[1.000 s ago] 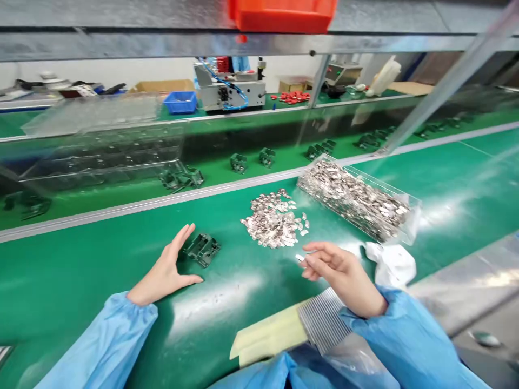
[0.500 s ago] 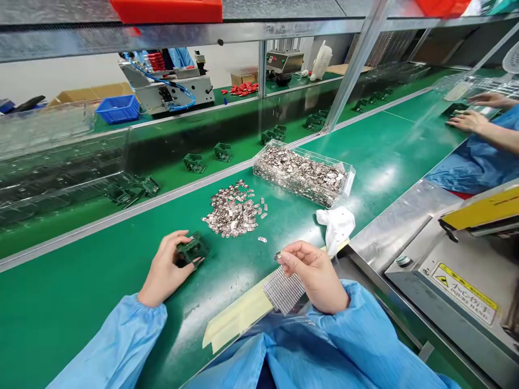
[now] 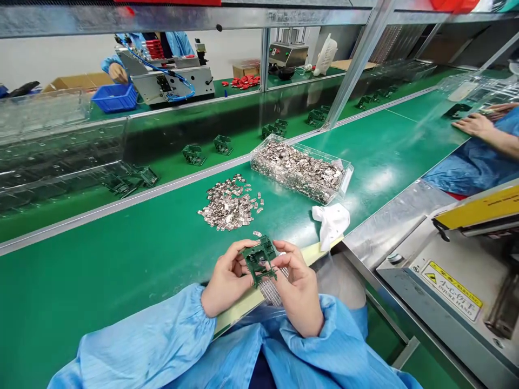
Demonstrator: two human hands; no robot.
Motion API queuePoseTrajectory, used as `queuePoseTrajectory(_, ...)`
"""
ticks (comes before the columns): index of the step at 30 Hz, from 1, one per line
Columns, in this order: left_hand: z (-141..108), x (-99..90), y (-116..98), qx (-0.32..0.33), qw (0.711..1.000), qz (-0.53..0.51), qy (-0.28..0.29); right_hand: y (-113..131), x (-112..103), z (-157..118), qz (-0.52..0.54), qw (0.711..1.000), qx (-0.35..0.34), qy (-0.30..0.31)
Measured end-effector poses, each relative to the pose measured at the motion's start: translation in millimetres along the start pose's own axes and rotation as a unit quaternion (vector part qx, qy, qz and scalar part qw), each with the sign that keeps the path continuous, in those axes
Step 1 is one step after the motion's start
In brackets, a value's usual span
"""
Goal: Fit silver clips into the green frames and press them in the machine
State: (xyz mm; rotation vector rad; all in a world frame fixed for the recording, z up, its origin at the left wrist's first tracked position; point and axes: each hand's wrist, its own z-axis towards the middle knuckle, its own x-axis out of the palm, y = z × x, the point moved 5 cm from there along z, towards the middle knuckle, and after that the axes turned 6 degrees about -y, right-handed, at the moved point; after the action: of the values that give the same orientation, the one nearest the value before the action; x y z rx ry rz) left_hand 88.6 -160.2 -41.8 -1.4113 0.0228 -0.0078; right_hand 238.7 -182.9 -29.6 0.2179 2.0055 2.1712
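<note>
My left hand (image 3: 227, 282) is closed on the left side of a green plastic housing (image 3: 259, 261), an open frame with cutouts. The fingers and thumb of my right hand (image 3: 298, 285) close on the housing's right side, with a fingertip at its opening. Whether a small metal piece is between those fingers is hidden. Just beneath the hands, a grid-like sheet of small metallic pieces (image 3: 271, 292) lies at the table edge, partly covered. Beyond them is a loose pile of small silvery metal pieces (image 3: 229, 208), one lying apart near the housing.
A clear bin (image 3: 302, 172) full of metal pieces stands behind a crumpled white cloth (image 3: 331, 222). Green housings (image 3: 193, 154) line the belt beyond a metal rail. At right are a machine with a warning label (image 3: 452, 289) and a co-worker's hands (image 3: 474, 125). Another person is behind the rear machine.
My left hand has brought the green housing right and nearer to me. My right hand, which was pinching a small metal piece, has met it at the housing. A hand has appeared by the blue basket.
</note>
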Motion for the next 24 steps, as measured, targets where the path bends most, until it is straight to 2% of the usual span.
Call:
queuePoseTrajectory(5,-3.2,1.2,0.0,0.011,0.999,-0.032,0.018,-2.5,0.9,-1.5,-0.026,0.999,-0.025,-0.016)
queuePoseTrajectory(9,-6.6,2.3,-3.4,0.034,0.999,-0.013,0.039,-1.7,1.8,-2.2,-0.049,0.998,-0.044,-0.024)
queuePoseTrajectory(13,-7.8,0.0,-3.0,0.041,0.998,0.040,0.013,-2.2,2.8,-3.5,-0.061,0.996,-0.052,-0.032)
queuePoseTrajectory(17,-7.1,-2.7,-1.7,0.030,0.997,0.067,-0.025,-11.1,4.9,-4.4,-0.009,1.000,-0.005,-0.014)
queuePoseTrajectory(21,-8.7,-0.7,-2.8,0.029,0.997,0.071,-0.018,-20.6,4.6,-4.2,0.052,0.997,0.059,-0.013)
queuePoseTrajectory(24,-11.3,1.1,-3.6,0.025,0.997,0.072,-0.014,-22.4,3.7,-4.5,0.082,0.993,0.077,-0.022)
